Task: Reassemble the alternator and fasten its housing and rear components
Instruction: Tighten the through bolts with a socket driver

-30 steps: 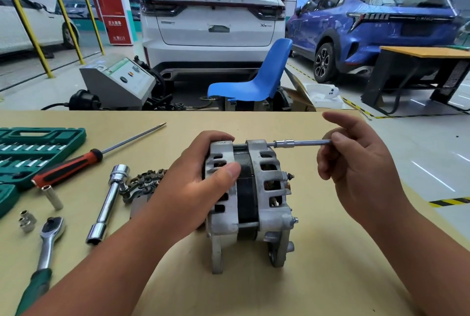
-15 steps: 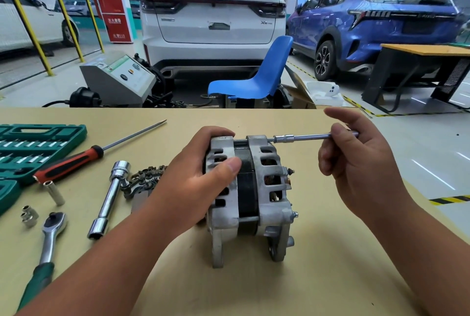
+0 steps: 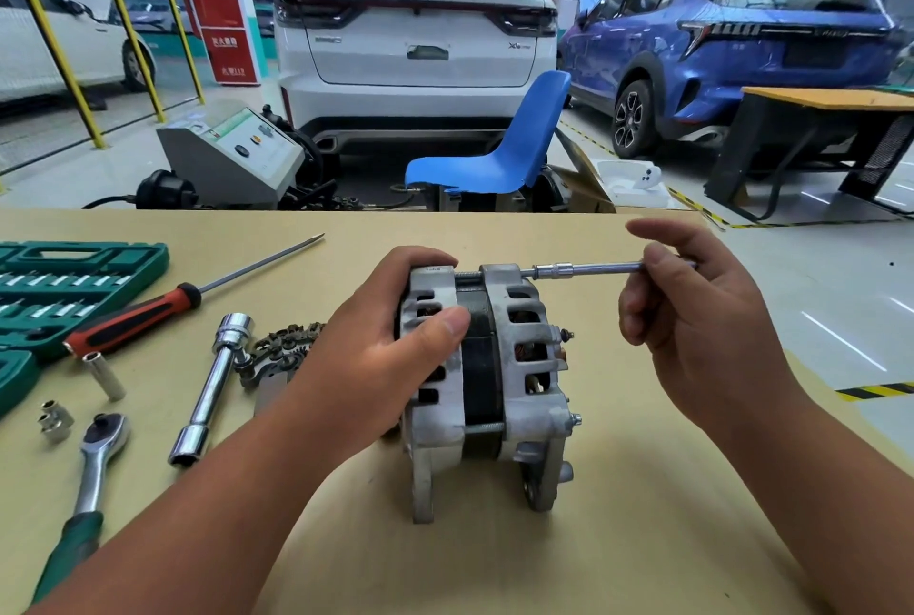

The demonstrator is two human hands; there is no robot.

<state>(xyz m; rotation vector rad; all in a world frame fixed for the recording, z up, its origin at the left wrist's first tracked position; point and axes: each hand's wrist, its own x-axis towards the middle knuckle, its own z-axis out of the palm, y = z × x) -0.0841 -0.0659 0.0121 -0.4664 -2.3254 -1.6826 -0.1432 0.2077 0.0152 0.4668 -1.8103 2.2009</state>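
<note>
A grey alternator (image 3: pixel 514 367) with a black middle band stands upright on its mounting lugs in the middle of the tan table (image 3: pixel 618 540). My left hand (image 3: pixel 376 357) grips its left housing half, thumb across the front. A thin socket extension bar (image 3: pixel 588 269) lies level, its socket end against the top bolt of the right housing half. My right hand (image 3: pixel 692 317) pinches the bar's far end between thumb and fingers, index finger stretched out above it.
Left of the alternator lie a chrome tube spanner (image 3: pixel 210 392), a dark rectifier plate (image 3: pixel 282 347), a red-handled screwdriver (image 3: pixel 143 312), a loose socket (image 3: pixel 104 374), small adapters (image 3: pixel 54 419), a green-handled ratchet (image 3: pixel 91 476) and a green socket case (image 3: pixel 64 288). The table's right edge runs diagonally.
My right hand has shifted its pinch along the bar's end; the bar stays on the top bolt. The left hand and alternator hold still.
</note>
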